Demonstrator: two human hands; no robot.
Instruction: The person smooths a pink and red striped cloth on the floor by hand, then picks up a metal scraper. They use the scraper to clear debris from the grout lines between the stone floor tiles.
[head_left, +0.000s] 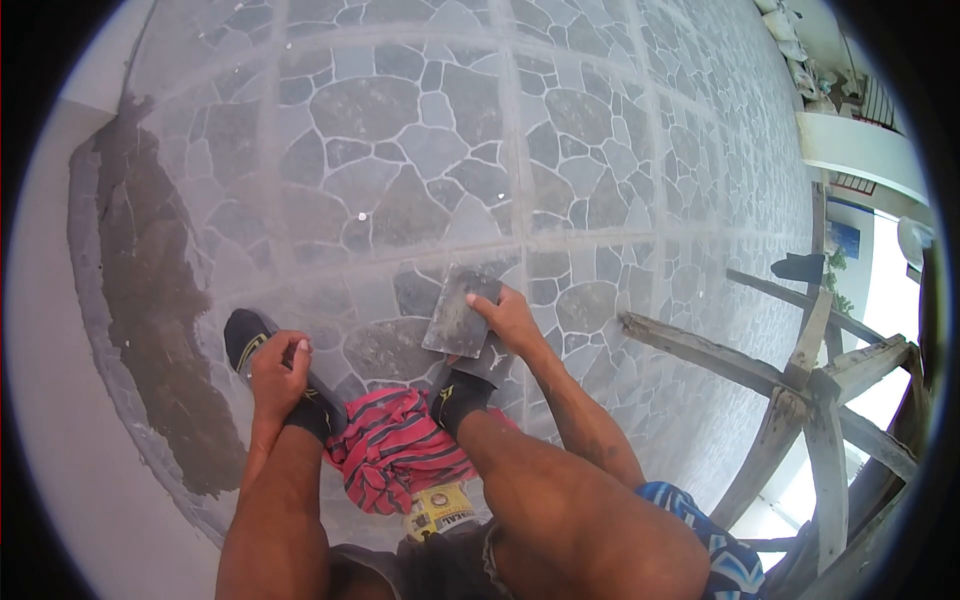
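My right hand (508, 318) grips the right edge of a flat grey trowel blade (455, 312) and holds it flat against the stone-pattern tiles (400, 150). My left hand (279, 368) is curled shut and rests on my left foot, which wears a black sock and sandal (245, 335). I cannot see anything in that hand. My right foot (462, 388), also in a black sock, stands just below the trowel. A red striped cloth (390, 450) lies bunched between my feet.
A dark patch of wet mortar (150, 290) runs down the left side beside a pale bare surface (60, 420). A yellow printed bag (438, 508) lies under the cloth. Rough wooden scaffold beams (800, 390) stand at the right, with a white building (860, 150) beyond.
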